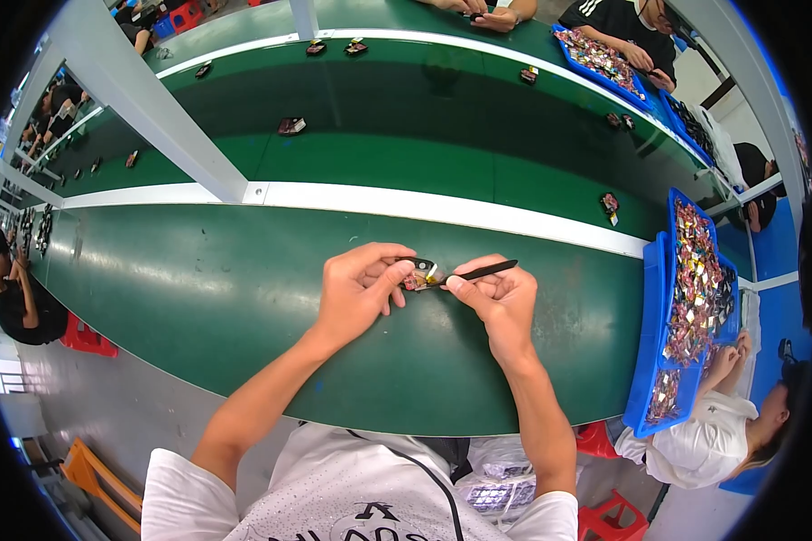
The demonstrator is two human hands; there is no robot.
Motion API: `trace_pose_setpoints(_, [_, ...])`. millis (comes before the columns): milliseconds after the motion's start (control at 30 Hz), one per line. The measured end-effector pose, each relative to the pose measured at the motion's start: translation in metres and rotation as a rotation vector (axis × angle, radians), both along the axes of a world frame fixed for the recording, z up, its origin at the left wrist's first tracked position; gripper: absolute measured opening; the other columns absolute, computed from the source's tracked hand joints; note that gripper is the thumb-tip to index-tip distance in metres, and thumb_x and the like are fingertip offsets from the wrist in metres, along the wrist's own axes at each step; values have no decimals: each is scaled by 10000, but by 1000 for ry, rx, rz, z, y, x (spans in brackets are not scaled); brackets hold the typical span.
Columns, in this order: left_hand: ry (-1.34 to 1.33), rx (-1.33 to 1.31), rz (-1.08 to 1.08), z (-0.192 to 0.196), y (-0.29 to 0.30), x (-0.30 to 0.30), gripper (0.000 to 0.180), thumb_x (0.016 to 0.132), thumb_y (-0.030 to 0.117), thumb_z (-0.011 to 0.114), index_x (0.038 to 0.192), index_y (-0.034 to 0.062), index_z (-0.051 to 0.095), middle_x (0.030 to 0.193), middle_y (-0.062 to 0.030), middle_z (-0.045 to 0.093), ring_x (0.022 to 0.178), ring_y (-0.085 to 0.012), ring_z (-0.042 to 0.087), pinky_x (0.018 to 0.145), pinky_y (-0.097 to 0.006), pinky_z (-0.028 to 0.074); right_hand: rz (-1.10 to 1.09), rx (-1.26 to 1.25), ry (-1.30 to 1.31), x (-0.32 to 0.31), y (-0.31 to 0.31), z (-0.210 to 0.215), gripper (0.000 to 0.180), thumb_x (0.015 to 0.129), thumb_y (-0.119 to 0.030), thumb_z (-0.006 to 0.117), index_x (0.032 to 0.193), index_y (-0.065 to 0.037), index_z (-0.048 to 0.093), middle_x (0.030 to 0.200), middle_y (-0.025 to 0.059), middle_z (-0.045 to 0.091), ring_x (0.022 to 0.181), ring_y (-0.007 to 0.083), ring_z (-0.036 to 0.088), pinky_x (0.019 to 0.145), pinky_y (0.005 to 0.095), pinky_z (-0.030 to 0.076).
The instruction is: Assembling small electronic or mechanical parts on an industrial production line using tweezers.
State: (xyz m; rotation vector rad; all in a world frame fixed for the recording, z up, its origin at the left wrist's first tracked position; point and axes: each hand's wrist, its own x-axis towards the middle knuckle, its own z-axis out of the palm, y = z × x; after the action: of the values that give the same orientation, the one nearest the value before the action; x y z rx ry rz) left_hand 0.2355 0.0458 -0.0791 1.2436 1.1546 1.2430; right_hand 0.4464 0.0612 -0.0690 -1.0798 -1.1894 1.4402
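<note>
Two things I can see held above the green table's (198,279) middle: the left hand (356,284) pinches a small black piece (419,276), the right hand (505,302) grips a thin black stick (492,269). The table's left side has lots of room. Blue trays (651,334) block its right end; a white rail (379,203) lines its far edge.

Factory assembly workshop, long green conveyor belt (361,167) dotted with small parts (291,126), heaped blue trays (651,316), several workers (708,437)
</note>
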Motion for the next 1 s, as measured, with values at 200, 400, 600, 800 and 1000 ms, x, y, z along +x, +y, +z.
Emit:
trace_pose_setpoints(200, [-190,-105,-98,2,3,-6,236,1025,110,614,1151,-84,663,900,-153,708,630,-208,714,463,-256,536,-66,-19,138,-10,-2,5,136,850,80,768,961,43,698,735,-1,636,588,-5,496,514,168,368])
trace_pose_setpoints(400, [-229,-158,-107,0,5,-4,257,1033,146,610,1128,-86,665,902,-162,712,611,-216,713,452,-267,548,-53,221,-11,-9,-8,0,115,847,52,786,937,19,722,661,-58,591,507,-24,371,469,188,245])
trace_pose_setpoints(600, [-235,-158,-96,-1,5,-4,257,1032,150,613,1107,-89,669,884,-163,722,586,-202,701,443,-269,545,-137,490,-258,-16,-12,-3,99,803,4,832,865,-42,769,669,-34,653,454,2,365,441,208,257])
trace_pose_setpoints(800, [-254,-172,-90,1,4,-6,239,1031,134,613,1104,-84,676,882,-142,702,582,-192,690,455,-262,530,-124,597,-270,-17,-13,-4,115,787,51,828,850,-8,751,872,82,776,466,-11,397,432,189,262])
trace_pose_setpoints(1000, [-277,-141,-134,0,5,-8,255,1020,138,624,1135,-87,660,920,-166,715,606,-185,692,455,-261,549,-166,573,-274,-19,-13,-3,115,789,-6,843,873,-48,776,744,13,746,437,11,383,425,217,268])
